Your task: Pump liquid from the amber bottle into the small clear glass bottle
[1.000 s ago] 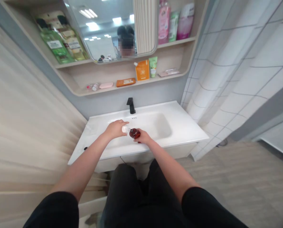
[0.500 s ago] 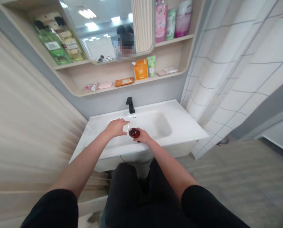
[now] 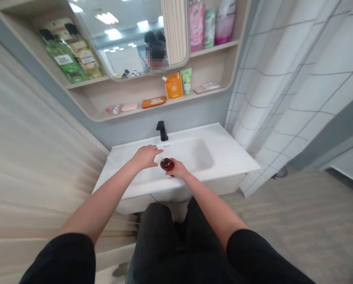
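Observation:
Over the sink my right hand (image 3: 179, 169) is wrapped round a dark red bottle (image 3: 167, 164), which leans with its neck to the left. My left hand (image 3: 146, 157) pinches a small whitish, see-through cap-like piece (image 3: 158, 158) between thumb and fingers, right at the bottle's neck. Whether the piece touches the neck is too small to tell. Both hands are above the white washbasin (image 3: 191, 157), in front of the black faucet (image 3: 162, 131).
A mirror cabinet (image 3: 179, 39) hangs above. On its lower shelf are an orange pouch (image 3: 173, 86), a green tube (image 3: 186, 81), an orange packet (image 3: 153, 102) and a pink soap-like bar (image 3: 130, 107). Green (image 3: 65, 59) and pink bottles (image 3: 197, 25) stand higher. Curtains (image 3: 31, 130) flank the basin.
The view has shifted slightly. My left hand and the whitish piece have turned a little at the bottle's neck; my right hand keeps its hold on the bottle.

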Action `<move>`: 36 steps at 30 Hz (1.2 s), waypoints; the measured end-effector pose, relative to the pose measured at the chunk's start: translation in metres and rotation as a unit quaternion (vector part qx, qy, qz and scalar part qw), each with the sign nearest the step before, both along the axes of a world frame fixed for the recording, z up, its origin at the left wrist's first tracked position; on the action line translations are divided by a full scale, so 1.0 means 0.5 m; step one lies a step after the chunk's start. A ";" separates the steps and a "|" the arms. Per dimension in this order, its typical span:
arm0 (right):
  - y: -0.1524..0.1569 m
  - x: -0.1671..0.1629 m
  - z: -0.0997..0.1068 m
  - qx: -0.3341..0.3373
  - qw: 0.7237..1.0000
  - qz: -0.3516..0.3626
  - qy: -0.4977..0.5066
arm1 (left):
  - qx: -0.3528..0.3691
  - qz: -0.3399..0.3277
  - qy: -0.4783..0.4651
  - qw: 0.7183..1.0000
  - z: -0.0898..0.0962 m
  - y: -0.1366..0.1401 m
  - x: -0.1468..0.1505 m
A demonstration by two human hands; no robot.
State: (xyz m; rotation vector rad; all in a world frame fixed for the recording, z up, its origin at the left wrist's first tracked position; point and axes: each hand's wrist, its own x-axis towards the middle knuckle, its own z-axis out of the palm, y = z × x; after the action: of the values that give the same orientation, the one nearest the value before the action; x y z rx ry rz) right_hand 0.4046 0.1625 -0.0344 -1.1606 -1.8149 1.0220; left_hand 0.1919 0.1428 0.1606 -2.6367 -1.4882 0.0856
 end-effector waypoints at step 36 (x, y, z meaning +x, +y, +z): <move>-0.013 0.001 0.007 0.057 0.997 -0.020 0.054 | 0.043 -0.230 0.086 0.968 0.095 -0.018 0.064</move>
State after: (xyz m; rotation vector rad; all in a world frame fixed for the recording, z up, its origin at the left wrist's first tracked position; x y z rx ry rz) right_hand 0.4051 0.1562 -0.0311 -1.0501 -1.7350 0.9274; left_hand 0.2240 0.1339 0.2079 -2.7428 -0.7832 0.1970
